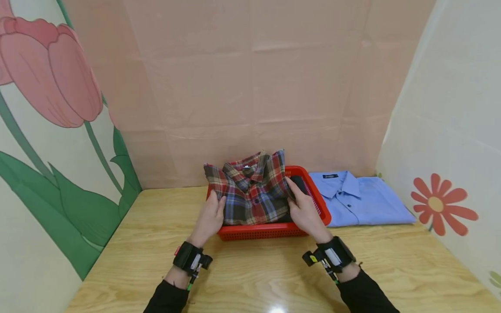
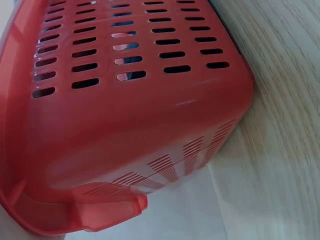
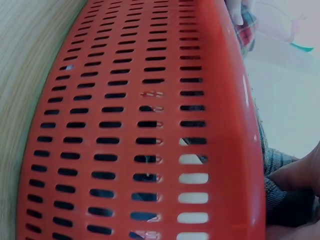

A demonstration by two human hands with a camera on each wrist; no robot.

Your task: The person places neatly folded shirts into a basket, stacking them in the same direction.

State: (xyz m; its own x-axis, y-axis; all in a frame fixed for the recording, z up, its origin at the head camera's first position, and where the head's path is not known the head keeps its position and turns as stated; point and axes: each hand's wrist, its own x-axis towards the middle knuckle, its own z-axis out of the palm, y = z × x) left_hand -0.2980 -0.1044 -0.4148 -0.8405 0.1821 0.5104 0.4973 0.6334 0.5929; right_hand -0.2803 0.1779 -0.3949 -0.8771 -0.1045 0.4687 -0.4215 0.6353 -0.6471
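Observation:
A folded plaid shirt [image 1: 254, 191] in red, blue and dark tones is held over a red plastic basket [image 1: 262, 232], its collar toward the back wall. At its left edge my left hand [image 1: 211, 215] grips the cloth with the thumb on top. On the opposite edge my right hand [image 1: 307, 213] pinches the shirt between thumb and fingers. Dark clothing [image 1: 299, 183] shows inside the basket to the right of the shirt. In the right wrist view the basket's slotted wall [image 3: 125, 125] fills the middle, with part of the right hand [image 3: 297, 177] beyond the rim.
A folded light blue shirt [image 1: 364, 200] lies on the wooden table [image 1: 250, 274] to the right of the basket. Behind stands a wall covered in pinkish-brown sheeting [image 1: 250, 87]. Side walls with painted flowers [image 1: 435, 204] border the table at left and right.

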